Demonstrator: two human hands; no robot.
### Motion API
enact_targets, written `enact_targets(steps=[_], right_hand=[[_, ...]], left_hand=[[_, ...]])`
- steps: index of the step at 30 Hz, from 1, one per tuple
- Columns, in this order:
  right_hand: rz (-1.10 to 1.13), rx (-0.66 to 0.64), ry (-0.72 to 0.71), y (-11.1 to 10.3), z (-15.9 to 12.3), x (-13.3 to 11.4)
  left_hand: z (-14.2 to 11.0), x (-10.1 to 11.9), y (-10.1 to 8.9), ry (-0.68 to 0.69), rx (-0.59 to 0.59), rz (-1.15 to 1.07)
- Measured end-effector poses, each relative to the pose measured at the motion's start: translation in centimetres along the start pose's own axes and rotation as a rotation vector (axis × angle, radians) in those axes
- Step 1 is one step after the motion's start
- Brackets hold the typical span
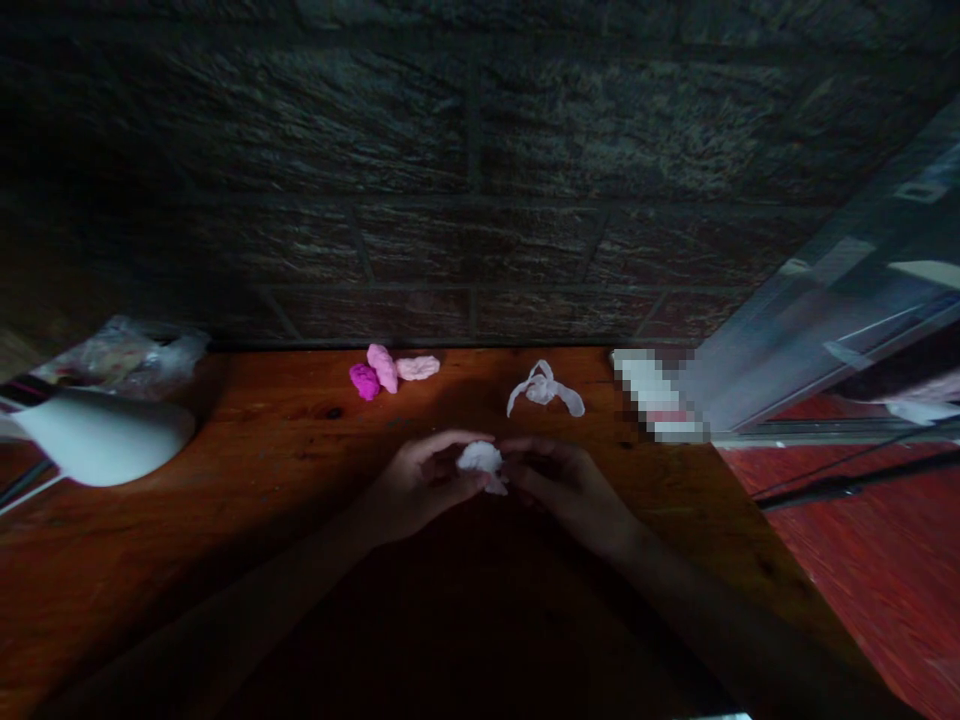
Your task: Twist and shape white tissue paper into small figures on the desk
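Observation:
A small white crumpled lump, with a thin flap hanging at its lower right, is held between my hands above the wooden table. My left hand curves around its left side, thumb below and fingers above. From the right, my right hand pinches at its edge with bent fingers. I cannot tell whether the lump is paper or something softer. Just beyond my hands lies a translucent whitish strip, knotted in the middle with loose ends. Farther left sit three lumps: magenta, pink and pale pink.
A white rounded lamp-like object stands at the left, with a clear plastic bag behind it. A pixelated item lies at the back right. A dark brick-patterned wall borders the table's far edge; red floor shows right.

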State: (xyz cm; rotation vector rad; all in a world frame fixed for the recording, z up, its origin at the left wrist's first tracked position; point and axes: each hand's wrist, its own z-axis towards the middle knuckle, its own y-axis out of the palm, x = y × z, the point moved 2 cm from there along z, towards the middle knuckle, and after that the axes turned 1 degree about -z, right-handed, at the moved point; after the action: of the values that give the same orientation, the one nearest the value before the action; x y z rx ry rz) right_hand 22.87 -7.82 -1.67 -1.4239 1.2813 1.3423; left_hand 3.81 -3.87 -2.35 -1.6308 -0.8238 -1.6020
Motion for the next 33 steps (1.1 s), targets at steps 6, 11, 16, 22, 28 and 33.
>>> enact_targets(steps=[6, 11, 16, 22, 28, 33], right_hand=[[-0.042, -0.055, -0.026, 0.5, 0.0, 0.2], [-0.117, -0.026, 0.021, 0.1, 0.1, 0.6], [-0.121, 0.025, -0.05, -0.3, 0.1, 0.4], [-0.139, -0.011, -0.034, 0.2, -0.1, -0.3], [-0.093, -0.077, 0.052, 0.6, 0.2, -0.3], [-0.112, -0.085, 0.079, 0.1, 0.3, 0.2]], left_hand=[[0.3, -0.1, -0.1, -0.029, 0.023, -0.056], [0.4, -0.3, -0.3, -0.06, 0.041, -0.083], [0.4, -0.5, -0.3, -0.061, 0.026, -0.121], [0.1, -0.3, -0.2, -0.032, -0.012, -0.068], [-0.2, 0.0, -0.3, 0.052, -0.034, 0.107], [-0.7, 0.2, -0.1, 0.129, -0.012, 0.238]])
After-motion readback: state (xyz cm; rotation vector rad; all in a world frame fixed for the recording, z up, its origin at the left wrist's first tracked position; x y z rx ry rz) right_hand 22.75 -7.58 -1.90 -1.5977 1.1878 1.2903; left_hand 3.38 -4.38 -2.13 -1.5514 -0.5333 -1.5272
